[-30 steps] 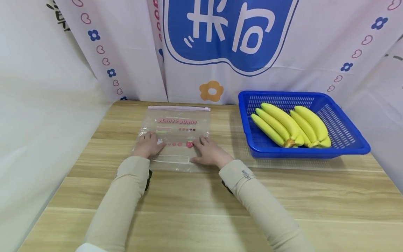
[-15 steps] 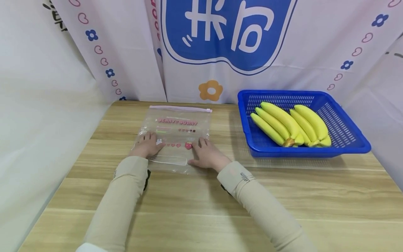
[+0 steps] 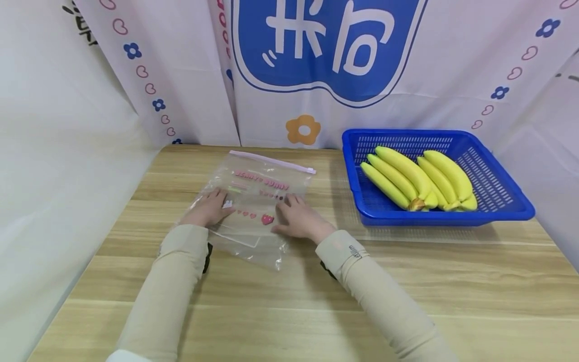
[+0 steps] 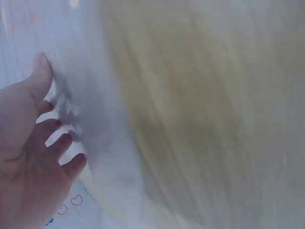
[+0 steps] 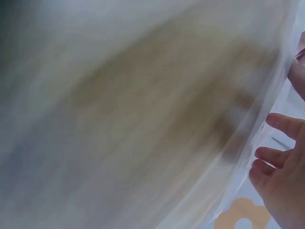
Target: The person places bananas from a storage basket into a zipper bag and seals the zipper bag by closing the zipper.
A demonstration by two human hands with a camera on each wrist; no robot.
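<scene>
A clear zip bag (image 3: 253,203) with pink lettering is lying slantwise on the wooden table (image 3: 253,311), its pink zip strip (image 3: 273,162) running from eleven to two o'clock and its slider (image 3: 310,170) sitting at two. The left hand (image 3: 208,207) is resting wide, fingers apart, on the bag's nine o'clock side; the right hand (image 3: 301,217) is resting likewise at three. Well beyond it, also at three o'clock, a blue perforated plastic basket (image 3: 420,219) is holding yellow bananas (image 3: 398,178). Behind the table, a patterned cloth (image 3: 194,85) is hanging at twelve.
</scene>
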